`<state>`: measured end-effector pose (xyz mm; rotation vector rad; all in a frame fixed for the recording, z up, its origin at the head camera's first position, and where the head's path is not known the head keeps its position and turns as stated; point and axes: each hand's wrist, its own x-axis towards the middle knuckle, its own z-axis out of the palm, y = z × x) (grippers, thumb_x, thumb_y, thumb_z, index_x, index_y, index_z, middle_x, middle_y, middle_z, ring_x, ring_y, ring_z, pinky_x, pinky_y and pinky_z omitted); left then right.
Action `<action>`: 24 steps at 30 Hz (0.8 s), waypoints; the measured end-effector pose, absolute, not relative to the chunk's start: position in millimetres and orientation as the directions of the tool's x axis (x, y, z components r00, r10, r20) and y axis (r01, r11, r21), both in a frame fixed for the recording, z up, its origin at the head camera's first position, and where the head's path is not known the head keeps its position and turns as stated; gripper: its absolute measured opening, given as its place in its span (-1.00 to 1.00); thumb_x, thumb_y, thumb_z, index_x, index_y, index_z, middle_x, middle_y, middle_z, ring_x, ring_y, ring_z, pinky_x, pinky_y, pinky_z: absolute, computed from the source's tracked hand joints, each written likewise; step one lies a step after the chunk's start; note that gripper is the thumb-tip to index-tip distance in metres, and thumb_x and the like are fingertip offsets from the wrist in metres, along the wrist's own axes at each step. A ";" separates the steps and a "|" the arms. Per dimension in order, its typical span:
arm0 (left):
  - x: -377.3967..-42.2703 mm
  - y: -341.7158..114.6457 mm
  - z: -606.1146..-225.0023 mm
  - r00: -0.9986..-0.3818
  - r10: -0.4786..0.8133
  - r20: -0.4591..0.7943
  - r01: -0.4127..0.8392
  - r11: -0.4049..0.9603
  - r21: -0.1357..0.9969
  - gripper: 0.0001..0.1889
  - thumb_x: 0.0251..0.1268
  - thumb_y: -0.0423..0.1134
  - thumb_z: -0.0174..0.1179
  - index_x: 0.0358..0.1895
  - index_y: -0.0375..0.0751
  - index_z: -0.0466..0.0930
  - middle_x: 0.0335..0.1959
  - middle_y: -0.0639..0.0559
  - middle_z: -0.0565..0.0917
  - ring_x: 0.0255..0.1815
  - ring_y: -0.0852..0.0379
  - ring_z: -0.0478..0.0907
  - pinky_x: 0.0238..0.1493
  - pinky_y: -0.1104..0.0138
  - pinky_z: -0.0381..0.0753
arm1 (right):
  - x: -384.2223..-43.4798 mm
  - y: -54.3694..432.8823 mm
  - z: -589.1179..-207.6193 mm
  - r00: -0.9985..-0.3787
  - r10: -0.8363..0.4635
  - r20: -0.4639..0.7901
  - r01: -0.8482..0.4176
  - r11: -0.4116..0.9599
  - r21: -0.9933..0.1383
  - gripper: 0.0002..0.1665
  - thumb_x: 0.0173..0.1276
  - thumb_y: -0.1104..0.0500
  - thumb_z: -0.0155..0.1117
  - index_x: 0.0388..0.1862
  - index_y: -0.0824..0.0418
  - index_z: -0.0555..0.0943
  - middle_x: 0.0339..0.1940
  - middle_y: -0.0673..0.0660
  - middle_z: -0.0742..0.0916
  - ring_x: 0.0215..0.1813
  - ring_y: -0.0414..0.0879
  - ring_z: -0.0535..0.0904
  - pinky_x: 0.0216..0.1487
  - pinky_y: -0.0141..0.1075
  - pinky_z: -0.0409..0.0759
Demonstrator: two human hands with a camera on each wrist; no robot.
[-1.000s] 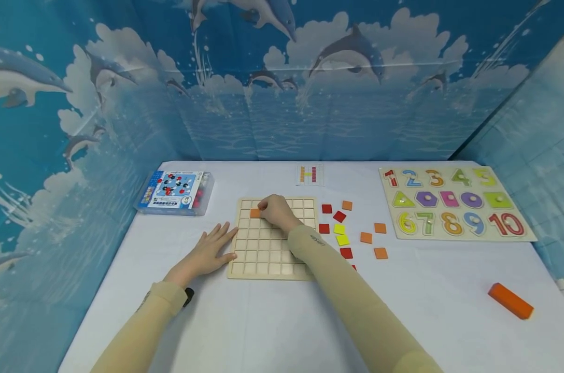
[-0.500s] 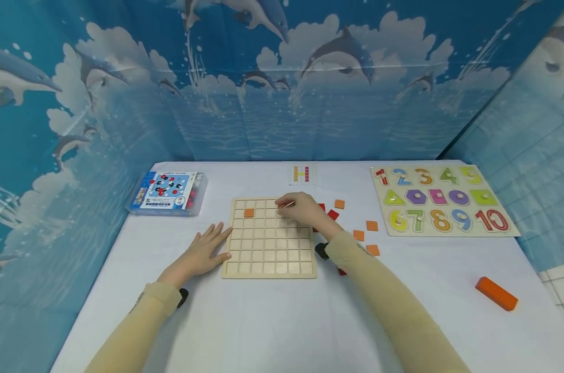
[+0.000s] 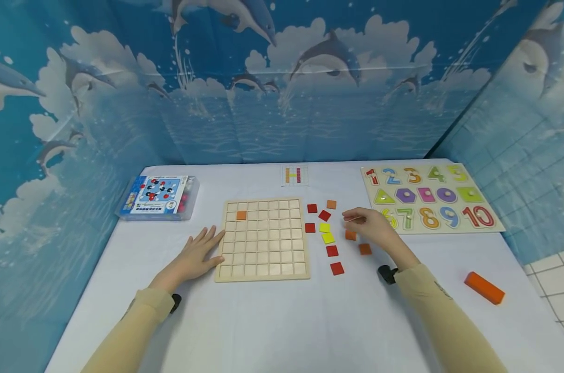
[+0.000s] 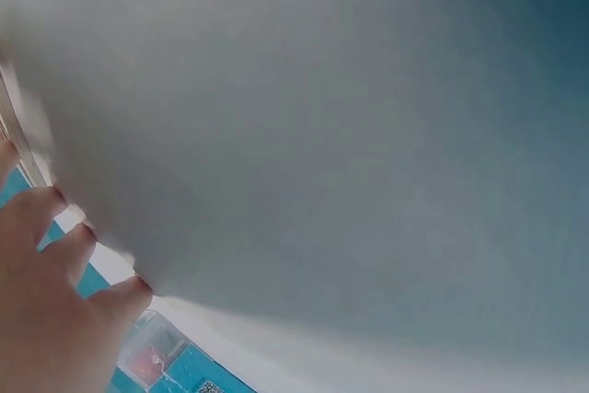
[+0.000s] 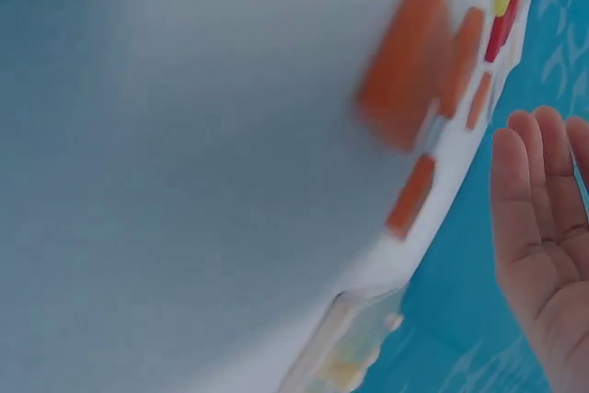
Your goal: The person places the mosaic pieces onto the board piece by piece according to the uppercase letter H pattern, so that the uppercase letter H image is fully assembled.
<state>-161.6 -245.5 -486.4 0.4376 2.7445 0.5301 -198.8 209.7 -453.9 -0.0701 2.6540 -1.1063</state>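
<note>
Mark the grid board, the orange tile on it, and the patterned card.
Grid board (image 3: 264, 240): head view, bare middle.
Orange tile on it (image 3: 241, 215): head view, top face.
Patterned card (image 3: 295, 175): head view, printed middle.

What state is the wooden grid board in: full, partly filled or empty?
Partly filled, only just: one orange tile sits in the wooden grid board, which otherwise shows only bare wood.

Wooden number-puzzle board (image 3: 435, 205): nos. 1–5 top row, 6–10 btm row, 6 partly behind R hand (image 3: 370, 228). Plastic box (image 3: 188, 199): label (image 3: 159, 194) text too small to read; QR code (image 4: 210, 386) visible in L wrist view.
</note>
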 end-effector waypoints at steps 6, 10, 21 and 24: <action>-160.7 -244.7 -486.5 -0.910 0.349 -0.222 0.238 0.881 0.410 -0.24 0.43 0.03 0.13 0.56 -0.15 0.07 0.60 -0.27 -0.02 0.60 -0.35 -0.18 0.49 -0.33 -0.24 | -193.1 225.7 -461.6 -0.964 -0.141 -0.225 0.060 0.709 -0.703 -0.53 0.41 0.14 0.25 0.25 0.27 0.55 0.12 0.27 0.70 0.10 0.12 0.60 0.09 -0.09 0.66; -160.6 -245.5 -488.4 -0.911 0.349 -0.220 0.237 0.879 0.413 -0.24 0.43 0.05 0.12 0.56 -0.14 0.06 0.60 -0.27 -0.03 0.60 -0.34 -0.19 0.49 -0.33 -0.25 | -192.6 226.8 -462.3 -0.958 -0.137 -0.252 0.080 0.716 -0.693 -0.52 0.39 0.12 0.28 0.24 0.27 0.56 0.08 0.27 0.70 0.05 0.09 0.59 0.03 -0.16 0.64; -158.4 -247.6 -486.8 -0.912 0.357 -0.202 0.246 0.869 0.428 -0.24 0.42 0.04 0.14 0.56 -0.15 0.08 0.59 -0.29 -0.01 0.60 -0.37 -0.17 0.48 -0.35 -0.25 | -192.7 215.8 -463.1 -0.933 -0.122 -0.338 0.123 0.776 -0.619 -0.52 0.33 0.15 0.36 0.19 0.30 0.59 0.00 0.26 0.70 -0.06 0.04 0.57 -0.07 -0.25 0.67; -159.4 -246.4 -486.3 -0.910 0.362 -0.201 0.251 0.868 0.428 -0.24 0.41 0.04 0.14 0.56 -0.15 0.09 0.59 -0.29 -0.01 0.59 -0.36 -0.17 0.48 -0.35 -0.25 | -192.9 215.4 -464.1 -0.937 -0.107 -0.332 0.124 0.787 -0.604 -0.55 0.33 0.17 0.37 0.17 0.29 0.60 -0.05 0.23 0.68 -0.08 0.02 0.54 -0.10 -0.27 0.66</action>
